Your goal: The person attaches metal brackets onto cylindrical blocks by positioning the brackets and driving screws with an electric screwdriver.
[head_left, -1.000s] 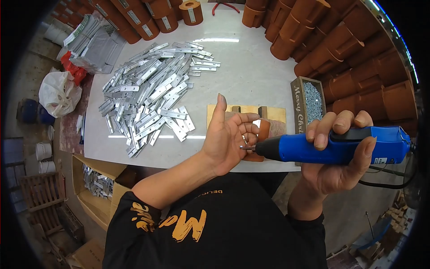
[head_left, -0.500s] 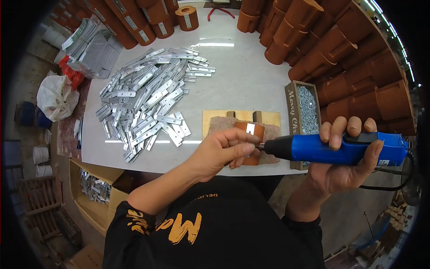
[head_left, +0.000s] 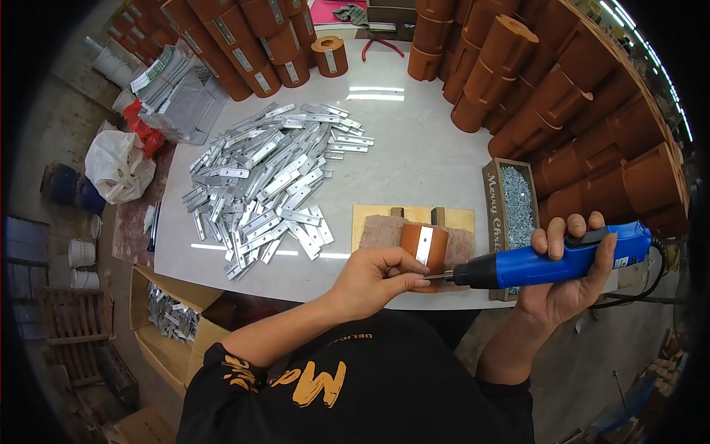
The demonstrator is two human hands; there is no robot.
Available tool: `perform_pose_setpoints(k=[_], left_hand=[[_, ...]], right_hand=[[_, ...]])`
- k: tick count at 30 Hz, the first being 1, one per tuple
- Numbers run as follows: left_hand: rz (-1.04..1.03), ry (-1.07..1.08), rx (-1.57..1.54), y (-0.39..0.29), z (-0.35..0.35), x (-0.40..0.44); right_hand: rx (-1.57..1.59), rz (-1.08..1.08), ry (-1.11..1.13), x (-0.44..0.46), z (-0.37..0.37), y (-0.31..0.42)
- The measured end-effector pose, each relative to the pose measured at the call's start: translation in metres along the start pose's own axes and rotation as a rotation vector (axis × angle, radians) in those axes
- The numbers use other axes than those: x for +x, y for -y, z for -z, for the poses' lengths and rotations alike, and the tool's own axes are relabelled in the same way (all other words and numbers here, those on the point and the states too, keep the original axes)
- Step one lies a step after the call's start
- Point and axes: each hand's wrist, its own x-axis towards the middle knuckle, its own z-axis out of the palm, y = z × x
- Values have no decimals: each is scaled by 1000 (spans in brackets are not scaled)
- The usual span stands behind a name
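A blue electric screwdriver with a black nose lies across my right hand, whose fingers wrap round its body. Its bit points left. At the bit's tip my left hand pinches a thin metal piece between thumb and forefinger; its exact kind is hard to make out. Just behind the fingertips is an orange-brown curved clay-coloured piece, bearing a silver metal strip. This piece rests in a rough, pinkish-brown padded cradle on a wooden board.
Left of the board lies a heap of silver strips. A wooden box of screws stands right. Stacks of orange-brown cylinders line the back and right; red-handled pliers lie between. A carton sits below left.
The whole scene has shifted down and slightly right in view. My left fingers and the bit's tip are nearer the table's front edge, and more of the silver strip shows.
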Motion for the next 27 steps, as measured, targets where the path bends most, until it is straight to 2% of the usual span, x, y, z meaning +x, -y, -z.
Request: perform_pose_setpoints(k=[2, 5, 8, 11, 14, 17, 18, 19, 21, 27], left_hand=[[-31, 8, -5, -3, -1, -1], [-22, -15, -189, -4, -4, -3], [103, 26, -281, -9, -2, -3], [133, 72, -250, -7, -2, -2], [28, 99, -225, -5, -3, -1], [-158, 54, -64, 7, -2, 0], [-67, 45, -79, 2, -2, -1], [26, 48, -84, -6, 1, -5], [79, 41, -103, -1, 3, -7], [44, 58, -266, 7, -5, -2]], right_hand=[[16, -3, 5, 0, 2, 1], [22, 8, -9, 0, 4, 2], [46, -8, 5, 1, 6, 1], [66, -28, 5, 0, 6, -1], [75, -44, -24, -1, 7, -4], [93, -76, -76, -5, 10, -4], [132, -72, -72, -7, 17, -7], [144, -74, -184, -10, 11, -8], [23, -48, -215, -6, 7, -7], [-10, -69, -334, -5, -1, -1]])
